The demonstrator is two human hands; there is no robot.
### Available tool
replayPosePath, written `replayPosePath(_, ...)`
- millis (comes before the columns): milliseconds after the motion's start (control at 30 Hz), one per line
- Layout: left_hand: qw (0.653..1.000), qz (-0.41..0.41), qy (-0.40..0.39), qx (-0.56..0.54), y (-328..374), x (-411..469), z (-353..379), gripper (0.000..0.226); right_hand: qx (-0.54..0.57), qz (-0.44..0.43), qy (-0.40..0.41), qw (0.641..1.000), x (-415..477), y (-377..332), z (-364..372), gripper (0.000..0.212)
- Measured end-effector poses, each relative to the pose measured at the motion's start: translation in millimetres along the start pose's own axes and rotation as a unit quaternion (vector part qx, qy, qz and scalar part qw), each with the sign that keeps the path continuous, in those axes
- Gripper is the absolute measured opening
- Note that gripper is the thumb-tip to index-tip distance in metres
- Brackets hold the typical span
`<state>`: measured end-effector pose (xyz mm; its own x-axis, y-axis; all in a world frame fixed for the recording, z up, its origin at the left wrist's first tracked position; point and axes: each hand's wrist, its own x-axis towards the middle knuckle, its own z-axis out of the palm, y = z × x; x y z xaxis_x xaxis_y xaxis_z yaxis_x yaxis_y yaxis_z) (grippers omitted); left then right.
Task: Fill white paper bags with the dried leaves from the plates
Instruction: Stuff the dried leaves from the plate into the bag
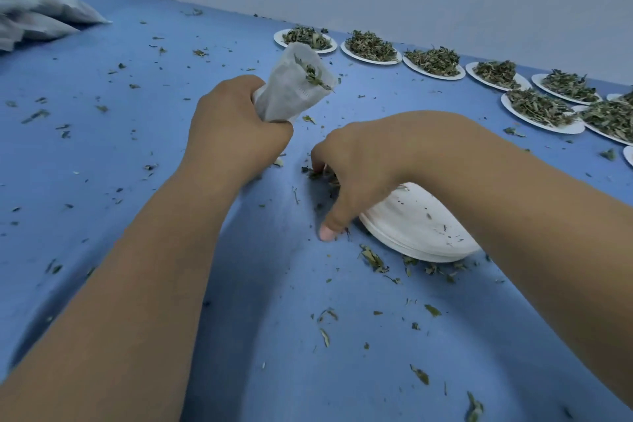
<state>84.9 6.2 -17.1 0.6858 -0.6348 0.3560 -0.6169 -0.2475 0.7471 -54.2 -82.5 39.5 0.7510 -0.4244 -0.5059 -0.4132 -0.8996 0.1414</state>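
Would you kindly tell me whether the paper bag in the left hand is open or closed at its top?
Open: the white paper bag gapes at its top, a leafy sprig poking out, while the left hand grips its lower part.

Head camera (wide-angle) looks forward and down, close over the blue table (pixel 144 154).

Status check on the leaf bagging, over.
Left hand gripping white paper bag, leaves poking out. Right hand gathering loose leaves beside emptied plate stack. Nothing in the way.

Herb-packing workroom: blue-covered table (pixel 102 154), rows of leaf-heaped plates (pixel 435 74).
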Motion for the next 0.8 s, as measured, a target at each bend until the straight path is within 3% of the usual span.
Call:
replayPosePath(200, 0.999, 0.030, -0.023, 0.000, -2, -6, 4, 0.023, -0.018, -0.054, 0.082, 0.995, -6, -7, 9, 0.052)
replayPosePath(333, 0.998, 0.045, -0.024, 0.020, -2, -7, 5, 0.021, 0.038, -0.080, 0.113, 0.990, -6, -2, 11, 0.021)
replayPosePath(433, 0.998, 0.050, 0.002, 0.040, -5, -5, 2, 0.017, 0.107, -0.089, 0.145, 0.980, -6, 7, 9, 0.011)
replayPosePath(533, 0.998, 0.037, 0.020, 0.037, -10, -1, -2, 0.018, 0.257, -0.079, 0.228, 0.936, -14, 25, 1, 0.010)
replayPosePath(700, 0.998, 0.038, 0.002, 0.048, -9, -3, 1, 0.021, 0.419, -0.063, 0.414, 0.805, -29, 36, -17, 0.012)
replayPosePath(800, 0.998, 0.031, 0.013, 0.055, -11, -2, 1, 0.020, 0.376, -0.063, 0.464, 0.800, -30, 25, -26, 0.014)
